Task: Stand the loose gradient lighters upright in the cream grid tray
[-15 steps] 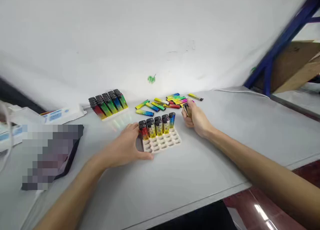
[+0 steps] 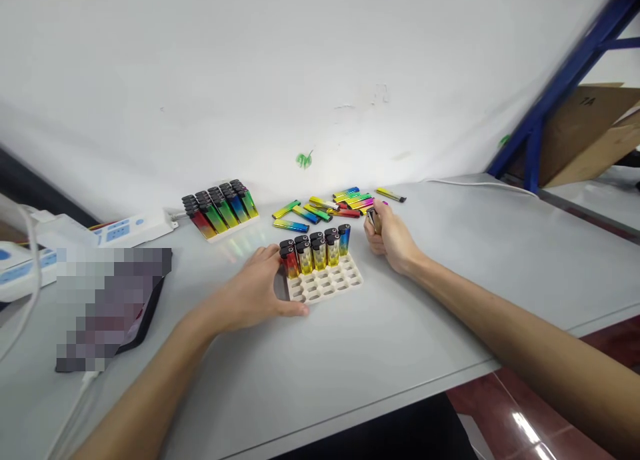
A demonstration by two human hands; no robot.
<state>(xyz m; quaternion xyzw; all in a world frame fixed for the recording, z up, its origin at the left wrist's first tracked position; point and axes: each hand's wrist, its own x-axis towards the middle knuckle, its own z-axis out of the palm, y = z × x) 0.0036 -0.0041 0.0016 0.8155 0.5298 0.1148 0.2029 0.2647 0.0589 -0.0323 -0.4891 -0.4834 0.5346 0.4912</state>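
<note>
A white slotted tray [image 2: 327, 285] lies at the middle of the table, with several upright lighters [image 2: 319, 253] in its back rows and bare slots in front. Around its left side rests my left hand [image 2: 257, 290], thumb at the near edge and fingers at the back left corner. To the right of the tray, my right hand [image 2: 387, 237] is closed around a lighter [image 2: 373, 220], mostly hidden by the fingers. Just behind, several colourful lighters [image 2: 305, 213] lie in a loose pile.
A second tray [image 2: 233, 230] full of upright lighters stands at the back left. Farther left are white power strips [image 2: 135, 227] and a dark pixelated device [image 2: 145, 313] with a cable. One lighter [image 2: 391, 194] lies apart near the wall. Cardboard [image 2: 590, 127] sits behind a blue frame [image 2: 535, 147].
The view has shifted slightly. Both hands keep nearly the same places, the left at the tray and the right around its lighter.
</note>
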